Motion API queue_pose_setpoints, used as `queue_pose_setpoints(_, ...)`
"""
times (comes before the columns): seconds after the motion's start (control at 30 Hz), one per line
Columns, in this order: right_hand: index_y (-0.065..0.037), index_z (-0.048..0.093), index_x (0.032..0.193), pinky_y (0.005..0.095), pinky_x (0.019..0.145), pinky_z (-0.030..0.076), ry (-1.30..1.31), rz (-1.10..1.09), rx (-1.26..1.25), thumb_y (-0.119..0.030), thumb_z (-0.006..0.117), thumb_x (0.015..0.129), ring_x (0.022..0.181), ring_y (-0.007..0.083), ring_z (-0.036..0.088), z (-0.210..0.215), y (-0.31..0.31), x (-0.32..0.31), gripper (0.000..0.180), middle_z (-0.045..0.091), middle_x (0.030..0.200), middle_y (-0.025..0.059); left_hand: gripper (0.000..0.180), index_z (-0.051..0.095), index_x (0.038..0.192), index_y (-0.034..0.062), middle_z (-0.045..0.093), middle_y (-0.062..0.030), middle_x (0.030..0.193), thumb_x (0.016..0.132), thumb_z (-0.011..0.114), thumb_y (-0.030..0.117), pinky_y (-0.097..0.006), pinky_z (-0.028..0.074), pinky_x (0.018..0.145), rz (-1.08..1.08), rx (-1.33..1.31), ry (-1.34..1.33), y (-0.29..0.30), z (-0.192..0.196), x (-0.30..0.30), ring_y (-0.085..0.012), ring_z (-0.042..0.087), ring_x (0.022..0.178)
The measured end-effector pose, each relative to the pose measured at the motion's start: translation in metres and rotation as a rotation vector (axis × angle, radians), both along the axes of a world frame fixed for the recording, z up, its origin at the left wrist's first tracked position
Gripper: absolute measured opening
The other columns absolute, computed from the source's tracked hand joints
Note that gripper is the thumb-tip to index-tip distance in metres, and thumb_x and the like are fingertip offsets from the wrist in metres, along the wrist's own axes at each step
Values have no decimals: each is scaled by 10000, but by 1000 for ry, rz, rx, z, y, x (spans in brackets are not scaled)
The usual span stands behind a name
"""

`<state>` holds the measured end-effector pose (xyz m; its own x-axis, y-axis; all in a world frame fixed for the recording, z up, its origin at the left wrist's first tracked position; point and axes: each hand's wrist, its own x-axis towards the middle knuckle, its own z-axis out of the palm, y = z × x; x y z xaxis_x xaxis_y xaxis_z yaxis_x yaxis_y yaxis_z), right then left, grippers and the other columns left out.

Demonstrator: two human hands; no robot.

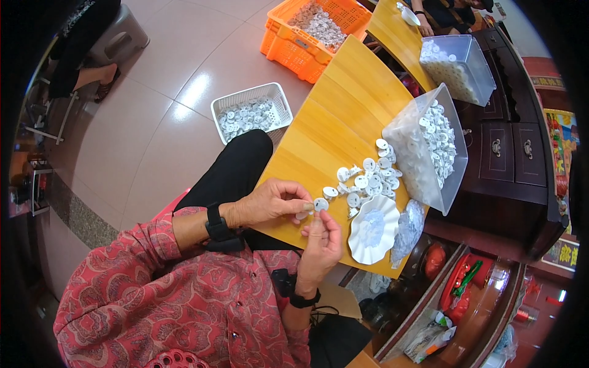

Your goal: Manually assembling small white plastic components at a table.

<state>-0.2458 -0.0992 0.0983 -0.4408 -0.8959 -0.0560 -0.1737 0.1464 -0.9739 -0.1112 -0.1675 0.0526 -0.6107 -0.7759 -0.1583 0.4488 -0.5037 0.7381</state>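
Note:
Above the near edge of the yellow wooden table, my left hand (274,201) pinches a small white round plastic piece (321,204) between thumb and fingers. From below, my right hand (322,242) meets the same piece, its thumb and fingertips closed at the lower edge. Anything tiny between those fingertips is too small to make out. Just beyond the hands lies a loose pile of similar white plastic pieces (373,180). A white scalloped dish (363,250) to the right of my right hand holds small clear bits.
Beside the dish rests a clear plastic bag (410,228). Translucent bins (451,165) of white pieces stand along the right. On the floor are a white basket (281,98) and an orange crate (279,46), both holding pieces. Another person's hand (424,26) shows at the far table (386,21).

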Motion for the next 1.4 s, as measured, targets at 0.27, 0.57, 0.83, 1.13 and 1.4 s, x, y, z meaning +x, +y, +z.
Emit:
queue_pose_setpoints(0.27, 45, 612, 981, 229, 693, 477, 17, 38, -37, -76, 608, 951, 738, 84, 560, -3, -2, 10, 125, 581, 929, 39, 153, 643, 1023, -11, 648, -43, 889, 963, 620, 128, -263, 525, 741, 18, 44, 75, 1, -4, -1, -112, 620, 803)
queue_pose_setpoints(0.57, 54, 573, 884, 279, 759, 483, 333, 51, -163, -10, 607, 900, 938, 160, 556, -3, -1, -1, 74, 551, 1050, 105, 279, 597, 1216, -17, 628, -133, 1169, 965, 594, 104, -368, 564, 926, 4, 275, 361, -2, 1, 2, -225, 624, 1090)
queue_pose_setpoints(0.83, 22, 582, 841, 343, 767, 485, 597, 81, -219, 18, 647, 842, 909, 239, 581, 1, -5, 2, 65, 582, 996, 132, 287, 598, 1228, -18, 618, -121, 1215, 975, 584, 117, -336, 549, 940, -14, 235, 347, -1, -4, 1, -201, 611, 1116)
queue_pose_setpoints(1.13, 11, 588, 854, 418, 775, 495, 643, 95, -235, 8, 674, 809, 889, 321, 609, 0, -5, 2, 96, 608, 965, 152, 274, 612, 1209, -28, 630, -126, 1197, 965, 598, 96, -329, 544, 925, 1, 208, 329, -1, -7, 1, -193, 628, 1066)
queue_pose_setpoints(1.4, 6, 594, 861, 417, 778, 497, 622, 103, -221, 4, 675, 812, 890, 318, 608, 1, -5, 3, 94, 607, 963, 148, 259, 628, 1185, -35, 649, -130, 1162, 945, 616, 61, -338, 521, 945, 0, 185, 274, -2, -6, 2, -202, 625, 1072)
